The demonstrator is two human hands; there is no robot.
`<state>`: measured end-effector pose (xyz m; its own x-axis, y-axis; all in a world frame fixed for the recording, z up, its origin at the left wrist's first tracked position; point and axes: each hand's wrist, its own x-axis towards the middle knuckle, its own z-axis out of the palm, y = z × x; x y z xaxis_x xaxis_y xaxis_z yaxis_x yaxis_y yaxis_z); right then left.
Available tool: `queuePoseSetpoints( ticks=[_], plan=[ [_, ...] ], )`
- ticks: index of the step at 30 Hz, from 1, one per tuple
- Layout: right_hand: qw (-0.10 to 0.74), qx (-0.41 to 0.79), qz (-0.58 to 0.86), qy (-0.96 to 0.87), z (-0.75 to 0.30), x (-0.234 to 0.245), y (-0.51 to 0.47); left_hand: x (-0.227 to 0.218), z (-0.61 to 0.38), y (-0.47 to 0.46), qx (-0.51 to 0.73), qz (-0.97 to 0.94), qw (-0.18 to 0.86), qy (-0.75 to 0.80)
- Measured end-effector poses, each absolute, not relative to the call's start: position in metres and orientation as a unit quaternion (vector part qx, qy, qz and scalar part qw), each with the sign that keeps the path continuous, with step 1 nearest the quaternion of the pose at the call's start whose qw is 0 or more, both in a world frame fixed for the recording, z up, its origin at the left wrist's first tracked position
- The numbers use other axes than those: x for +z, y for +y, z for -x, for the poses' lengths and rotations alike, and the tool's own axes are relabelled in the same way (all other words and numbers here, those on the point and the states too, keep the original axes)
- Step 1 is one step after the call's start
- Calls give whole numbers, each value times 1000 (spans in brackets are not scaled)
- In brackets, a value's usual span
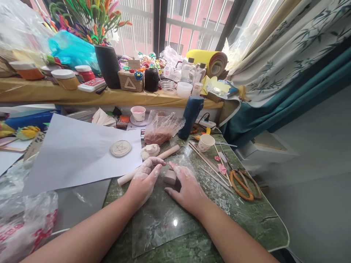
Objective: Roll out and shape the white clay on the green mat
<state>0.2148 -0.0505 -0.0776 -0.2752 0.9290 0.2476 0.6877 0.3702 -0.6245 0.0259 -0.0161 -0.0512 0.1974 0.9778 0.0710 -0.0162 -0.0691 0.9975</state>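
Note:
My left hand [144, 180] lies on the green marble table [246, 215], dusted white, its fingers curled loosely beside a small clay block [170, 176]. My right hand [185, 186] cups that block from the right, thumb and fingers pressed against it. Both hands rest on a clear sheet [164, 219]. A wooden rolling pin [149, 164] lies just beyond my left hand. A lump of pale clay [150, 150] sits behind it. A round clay disc with a star pattern [121, 148] lies on a large white paper sheet [76, 153].
A plastic bag of brownish clay [161, 129], a dark blue bottle [192, 115], a paper cup [206, 142], wooden sticks [210, 164] and orange-handled scissors [242, 184] lie to the right. A cluttered shelf [109, 96] runs behind. Plastic bags [24, 215] sit at the left.

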Motion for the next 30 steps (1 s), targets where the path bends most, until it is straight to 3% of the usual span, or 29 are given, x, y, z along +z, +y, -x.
queuePoseSetpoints(
  ticks=[3, 9, 14, 19, 22, 27, 30],
  plan=[
    [298, 221, 517, -771, -214, -78, -51, -53, -26, -16, 459, -573, 530, 425],
    [475, 239, 526, -664, -220, -76, -59, -58, -24, -15, 454, -586, 502, 446],
    [359, 231, 537, -728, -221, -75, -53, -53, -26, -16, 453, -582, 511, 441],
    [309, 204, 544, -753, -226, -76, -51, -53, -26, -19, 450, -576, 530, 431],
    [343, 190, 516, -762, -232, -77, -55, -56, -25, -18, 453, -578, 526, 430],
    [495, 104, 488, -712, -236, -70, -62, -59, -23, -16, 456, -585, 508, 439],
    [479, 85, 474, -734, -233, -64, -60, -59, -22, -16, 465, -577, 506, 441]
  ],
)
